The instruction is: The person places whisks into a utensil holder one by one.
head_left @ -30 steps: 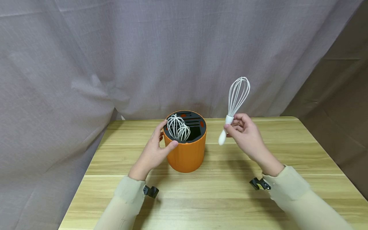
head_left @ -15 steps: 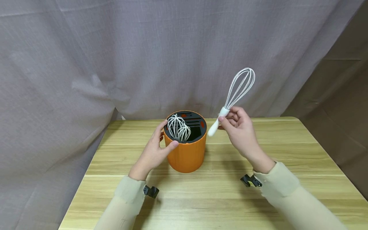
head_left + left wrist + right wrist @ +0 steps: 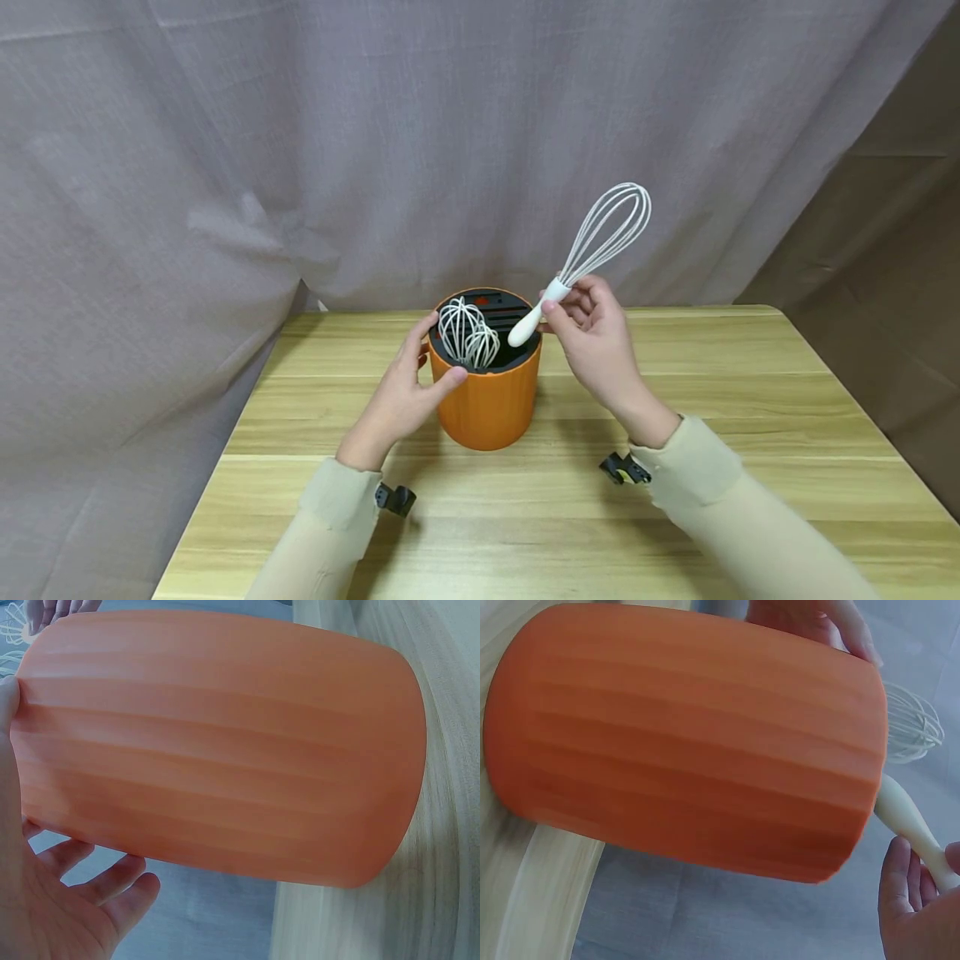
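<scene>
An orange utensil holder [image 3: 487, 412] with a black slotted top stands upright on the table. My left hand [image 3: 396, 404] grips its left side near the rim, thumb at the front edge. Two white whisks stand in its left opening: a taller whisk [image 3: 459, 321] and a smaller whisk [image 3: 482, 343], loops up, handles hidden inside. My right hand [image 3: 596, 346] pinches a third white whisk [image 3: 557, 290] by the upper handle. This whisk tilts, loops up to the right, with its handle end over the top's front-right opening. In the right wrist view, the handle [image 3: 904, 810] overlaps the holder's rim.
The light wooden table [image 3: 495, 533] ends at a grey curtain [image 3: 480, 150] behind the holder. A brown cloth [image 3: 877, 275] hangs to the right. Small black devices, a left wrist mount [image 3: 394, 500] and a right wrist mount [image 3: 624, 469], sit at the sleeves.
My right hand has moved left with the whisk, from beside the holder to its right rim. The whisk leans more to the right now. My left hand and the holder have stayed in place.
</scene>
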The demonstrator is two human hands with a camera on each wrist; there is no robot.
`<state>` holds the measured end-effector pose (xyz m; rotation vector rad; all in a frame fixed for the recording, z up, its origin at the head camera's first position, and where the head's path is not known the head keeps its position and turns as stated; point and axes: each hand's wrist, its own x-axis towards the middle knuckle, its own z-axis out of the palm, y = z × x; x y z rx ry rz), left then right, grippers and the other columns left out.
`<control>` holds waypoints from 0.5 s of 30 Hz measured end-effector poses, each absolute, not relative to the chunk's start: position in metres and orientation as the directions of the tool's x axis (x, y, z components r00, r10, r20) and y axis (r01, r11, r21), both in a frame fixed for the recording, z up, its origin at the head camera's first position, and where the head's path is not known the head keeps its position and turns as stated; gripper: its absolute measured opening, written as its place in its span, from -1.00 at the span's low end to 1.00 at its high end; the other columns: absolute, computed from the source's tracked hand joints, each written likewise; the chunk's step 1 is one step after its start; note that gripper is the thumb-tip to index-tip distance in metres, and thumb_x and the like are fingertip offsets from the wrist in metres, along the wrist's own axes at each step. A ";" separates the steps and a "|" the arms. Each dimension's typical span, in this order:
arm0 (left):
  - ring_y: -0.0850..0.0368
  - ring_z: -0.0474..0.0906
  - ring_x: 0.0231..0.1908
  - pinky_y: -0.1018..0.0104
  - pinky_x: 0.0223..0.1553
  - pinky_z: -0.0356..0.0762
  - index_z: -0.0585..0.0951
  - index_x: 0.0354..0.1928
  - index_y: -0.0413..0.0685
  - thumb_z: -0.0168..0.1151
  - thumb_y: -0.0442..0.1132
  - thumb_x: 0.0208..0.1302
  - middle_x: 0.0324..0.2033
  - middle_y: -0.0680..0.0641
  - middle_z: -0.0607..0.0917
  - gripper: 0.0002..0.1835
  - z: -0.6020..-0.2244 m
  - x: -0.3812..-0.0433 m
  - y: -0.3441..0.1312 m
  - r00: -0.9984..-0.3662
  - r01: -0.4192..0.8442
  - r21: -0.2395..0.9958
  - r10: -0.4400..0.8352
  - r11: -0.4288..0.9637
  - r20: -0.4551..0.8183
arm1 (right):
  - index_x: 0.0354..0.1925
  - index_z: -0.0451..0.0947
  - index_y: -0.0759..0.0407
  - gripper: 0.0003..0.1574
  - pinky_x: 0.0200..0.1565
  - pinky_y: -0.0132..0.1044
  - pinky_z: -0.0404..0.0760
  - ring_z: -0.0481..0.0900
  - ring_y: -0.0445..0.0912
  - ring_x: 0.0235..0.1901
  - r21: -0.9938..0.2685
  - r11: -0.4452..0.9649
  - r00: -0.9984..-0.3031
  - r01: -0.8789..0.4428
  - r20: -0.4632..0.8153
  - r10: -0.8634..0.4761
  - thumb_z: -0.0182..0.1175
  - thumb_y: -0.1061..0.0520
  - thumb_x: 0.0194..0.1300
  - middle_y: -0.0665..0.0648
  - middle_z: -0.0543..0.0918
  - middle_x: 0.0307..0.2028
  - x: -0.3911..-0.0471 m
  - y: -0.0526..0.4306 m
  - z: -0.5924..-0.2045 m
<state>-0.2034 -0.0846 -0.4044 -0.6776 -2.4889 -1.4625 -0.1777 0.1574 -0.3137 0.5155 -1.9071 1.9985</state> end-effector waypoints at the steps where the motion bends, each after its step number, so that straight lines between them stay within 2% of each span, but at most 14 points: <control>1: 0.11 0.27 0.14 0.11 0.12 0.27 -0.03 0.32 0.44 0.21 0.18 0.03 0.28 0.24 0.07 -0.14 -0.404 -0.203 -0.085 -0.881 0.467 0.782 0.295 0.413 0.371 | -0.04 0.24 0.38 -0.65 -0.23 -0.02 0.54 0.49 0.15 -0.20 -0.880 -0.047 -0.881 -0.472 0.473 -0.012 0.06 0.38 0.20 0.31 0.49 -0.18 -0.178 0.156 -0.314; 6: 0.15 0.26 0.14 0.12 0.12 0.27 -0.03 0.32 0.44 0.21 0.19 0.02 0.28 0.28 0.06 -0.14 -0.404 -0.202 -0.083 -0.886 0.457 0.788 0.292 0.412 0.361 | 0.00 0.26 0.38 -0.59 -0.23 -0.14 0.57 0.49 0.14 -0.22 -0.891 -0.008 -0.890 -0.455 0.455 -0.033 0.08 0.42 0.17 0.30 0.51 -0.17 -0.179 0.148 -0.315; 11: 0.14 0.28 0.13 0.10 0.12 0.27 -0.04 0.32 0.46 0.21 0.19 0.02 0.28 0.27 0.07 -0.14 -0.404 -0.203 -0.081 -0.885 0.458 0.788 0.295 0.411 0.360 | 0.03 0.29 0.37 -0.52 -0.20 -0.30 0.56 0.51 0.10 -0.20 -0.896 0.089 -0.900 -0.436 0.433 -0.045 0.14 0.41 0.11 0.30 0.54 -0.15 -0.178 0.145 -0.317; 15: 0.16 0.30 0.11 0.10 0.11 0.28 -0.03 0.31 0.46 0.21 0.20 0.02 0.27 0.26 0.10 -0.14 -0.403 -0.203 -0.080 -0.885 0.458 0.786 0.295 0.415 0.360 | -0.02 0.34 0.36 -0.56 -0.18 -0.29 0.56 0.53 0.11 -0.19 -0.884 0.150 -0.897 -0.442 0.436 -0.070 0.17 0.39 0.09 0.33 0.53 -0.15 -0.178 0.144 -0.318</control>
